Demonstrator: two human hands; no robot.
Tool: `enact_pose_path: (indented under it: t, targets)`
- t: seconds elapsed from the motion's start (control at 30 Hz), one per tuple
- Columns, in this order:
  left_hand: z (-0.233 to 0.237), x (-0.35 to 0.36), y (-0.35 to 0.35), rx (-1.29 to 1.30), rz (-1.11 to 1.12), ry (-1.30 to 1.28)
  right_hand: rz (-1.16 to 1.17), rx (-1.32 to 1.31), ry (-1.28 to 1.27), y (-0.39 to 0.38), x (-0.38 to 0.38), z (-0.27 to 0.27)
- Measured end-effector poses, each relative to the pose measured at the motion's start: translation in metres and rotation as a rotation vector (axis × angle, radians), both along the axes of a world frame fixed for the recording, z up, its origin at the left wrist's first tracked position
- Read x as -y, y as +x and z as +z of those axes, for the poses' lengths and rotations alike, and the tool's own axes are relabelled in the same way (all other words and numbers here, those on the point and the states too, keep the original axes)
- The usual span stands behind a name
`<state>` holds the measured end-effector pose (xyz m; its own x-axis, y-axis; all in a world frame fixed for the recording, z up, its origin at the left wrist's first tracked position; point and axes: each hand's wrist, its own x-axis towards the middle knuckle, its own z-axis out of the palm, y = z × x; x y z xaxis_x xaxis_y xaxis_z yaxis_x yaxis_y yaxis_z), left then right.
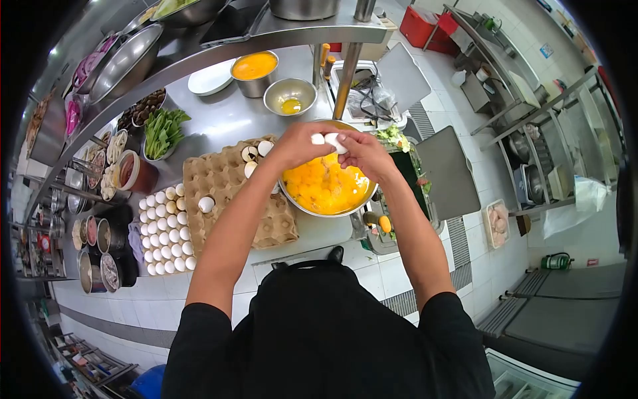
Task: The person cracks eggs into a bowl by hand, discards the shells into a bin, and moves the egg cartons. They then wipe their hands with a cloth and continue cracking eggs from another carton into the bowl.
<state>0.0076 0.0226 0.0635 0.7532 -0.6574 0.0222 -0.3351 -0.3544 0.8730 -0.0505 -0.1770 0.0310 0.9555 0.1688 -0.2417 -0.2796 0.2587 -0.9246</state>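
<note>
One egg tray [214, 174] flanks the bowl [332, 214] beneath the held egg [332, 141].

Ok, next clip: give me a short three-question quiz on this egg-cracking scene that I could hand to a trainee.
1. Multiple choice: the left hand and right hand hold the white egg over which container? A) the large metal bowl of yolks B) a frying pan C) a glass jug
2. True or false: the brown cardboard tray is mostly empty.
3. Fill in: the tray packed with white eggs lies on the person's ____ of the brown cardboard tray.

Key: 1 A; 2 true; 3 left.
</note>
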Motion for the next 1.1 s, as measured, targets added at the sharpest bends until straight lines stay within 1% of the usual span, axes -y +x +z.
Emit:
enact_pose_path:
  t: [0.03,0.07,0.1,0.13,0.17,0.2,0.23,0.27,0.3,0.37,0.43,0.5,0.53,0.57,0.6,0.63,0.67,0.7,0.73,0.77,0.8,0.83,0.87,0.9,0.97,1.0,1.03,1.07,1.1]
  targets:
    - [-0.007,-0.002,-0.002,-0.001,-0.004,0.005,0.036,-0.005,-0.097,0.0,-0.001,-0.002]
    - [-0.015,-0.006,-0.003,0.114,0.011,0.023,0.075,0.074,-0.284,0.0,0.001,-0.002]
    - [-0.025,-0.01,-0.003,0.229,0.027,0.039,0.077,0.073,-0.281,-0.002,0.001,0.001]
    - [-0.031,-0.017,-0.003,0.285,0.034,0.062,0.077,0.111,-0.515,-0.005,-0.001,0.004]
    - [-0.036,-0.024,-0.004,0.284,0.037,0.064,0.076,0.15,-0.751,-0.006,-0.001,0.008]
    - [-0.035,-0.029,-0.008,0.353,0.052,0.122,0.08,0.148,-0.75,-0.007,0.0,0.01]
    - [-0.033,-0.03,-0.011,0.421,0.063,0.182,0.015,0.279,-0.932,-0.009,0.002,0.012]
    - [-0.03,-0.027,-0.009,0.42,0.056,0.182,-0.057,0.411,-1.113,-0.012,0.007,0.016]
    - [-0.025,-0.022,-0.005,0.383,0.054,0.223,-0.086,0.361,-1.081,-0.013,0.016,0.024]
    - [-0.009,-0.002,-0.007,0.348,0.04,0.257,-0.095,0.104,-1.296,-0.025,0.033,0.072]
    - [0.01,0.042,-0.021,0.197,0.078,-0.016,-0.364,0.307,-1.704,-0.034,0.065,0.059]
    - [-0.021,0.094,-0.011,-0.127,0.124,-0.362,-0.397,0.297,-1.672,-0.04,0.075,0.072]
    - [-0.006,0.106,-0.015,-0.721,0.022,-0.615,-0.359,0.365,-1.489,-0.042,0.071,0.071]
    - [-0.009,0.116,-0.018,-0.72,0.016,-0.615,-0.321,0.425,-1.302,-0.045,0.065,0.067]
    - [-0.018,0.124,-0.019,-0.887,-0.009,-0.814,-0.263,0.455,-1.164,-0.042,0.053,0.057]
    - [-0.024,0.128,-0.018,-1.051,-0.034,-1.013,-0.366,0.554,-1.335,-0.036,0.04,0.041]
    - [-0.026,0.118,-0.016,-0.944,-0.131,-0.923,-0.445,0.584,-1.21,-0.027,0.038,0.027]
    - [-0.028,0.107,-0.013,-0.937,-0.129,-0.919,-0.52,0.616,-1.08,-0.012,0.038,0.016]
    - [-0.031,0.096,-0.011,-0.892,-0.013,-0.909,-0.519,0.623,-1.07,0.005,0.036,0.007]
    - [-0.032,0.085,-0.011,-0.846,0.103,-0.897,-0.6,0.475,-0.749,0.022,0.034,-0.001]
    - [-0.025,0.073,-0.013,-0.769,0.229,-0.833,-0.662,0.323,-0.428,0.037,0.03,-0.006]
    - [-0.027,0.062,-0.008,-0.762,0.237,-0.834,-0.802,0.358,-0.194,0.051,0.02,-0.01]
    - [-0.028,0.051,-0.003,-0.719,0.266,-0.748,-0.966,0.317,-0.187,0.071,0.016,-0.021]
    - [-0.031,0.042,0.002,-0.676,0.296,-0.664,-1.129,0.274,-0.18,0.081,0.006,-0.018]
    - [-0.039,0.033,0.011,-0.667,0.342,-0.67,-0.955,0.119,-0.052,0.09,-0.009,-0.015]
    - [-0.039,0.03,0.014,-0.588,0.348,-0.579,-0.69,0.109,-0.013,0.095,-0.008,-0.019]
    - [-0.04,0.029,0.015,-0.512,0.35,-0.487,-0.687,0.108,-0.015,0.096,-0.006,-0.023]
    - [-0.041,0.029,0.017,-0.513,0.351,-0.491,-0.646,0.096,0.077,0.095,-0.004,-0.028]
    - [-0.038,0.028,0.018,-0.36,0.328,-0.424,-0.603,0.085,0.167,0.092,-0.003,-0.027]
